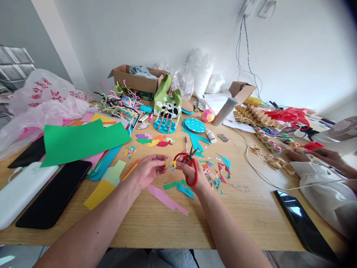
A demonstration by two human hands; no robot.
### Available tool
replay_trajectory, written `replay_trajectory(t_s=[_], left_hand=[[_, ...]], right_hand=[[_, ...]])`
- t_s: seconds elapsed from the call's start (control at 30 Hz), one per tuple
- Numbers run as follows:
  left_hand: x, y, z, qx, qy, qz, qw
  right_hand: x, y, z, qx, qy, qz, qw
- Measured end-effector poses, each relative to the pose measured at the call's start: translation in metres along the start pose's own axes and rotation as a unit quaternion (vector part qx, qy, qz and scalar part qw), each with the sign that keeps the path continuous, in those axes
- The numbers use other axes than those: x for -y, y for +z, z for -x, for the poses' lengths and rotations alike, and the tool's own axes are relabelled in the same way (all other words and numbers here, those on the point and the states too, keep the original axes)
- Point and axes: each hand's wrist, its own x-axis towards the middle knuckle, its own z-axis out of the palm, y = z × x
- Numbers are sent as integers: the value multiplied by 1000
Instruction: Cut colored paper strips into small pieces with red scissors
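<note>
Right hand [190, 172] gripping red-handled scissors [195, 170] and a yellow scrap [174, 164] at center, left hand [149, 169] at its nine o'clock pinching a yellow bit [166, 164], plastic bag [50, 108] at ten o'clock, its red characters [39, 93] creased past reading

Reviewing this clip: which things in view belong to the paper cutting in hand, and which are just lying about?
Likely part of the job:
red-handled scissors, in the right hand
yellow paper bit at its fingertips
pink paper strip
green paper sheet
fish-shaped cutouts

Seemingly just lying about:
panda bag
metal flask
white power bank
phone on the right
</note>
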Motion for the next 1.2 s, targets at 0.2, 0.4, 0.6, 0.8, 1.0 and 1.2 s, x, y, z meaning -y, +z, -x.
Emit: replay_trajectory(t_s=[0.2,0.4,0.6,0.8,1.0,1.2], left_hand=[[-3,-1,1,23,12,-19,999],[-4,6,7,59,49,-155,985],[0,9,10,36,131,-327,935],[0,7,8,24,146,-308,940],[0,8,10,48,118,-313,941],[3,9,9,40,135,-307,941]], right_hand=[[-6,-5,-4,-15,-23,-23,999],[-3,-5,0,36,5,-2,999],[6,-2,4,90,25,70,993],[5,-2,2,82,20,59,995],[3,-2,2,43,9,65,997],[9,-2,5,51,-33,116,991]])
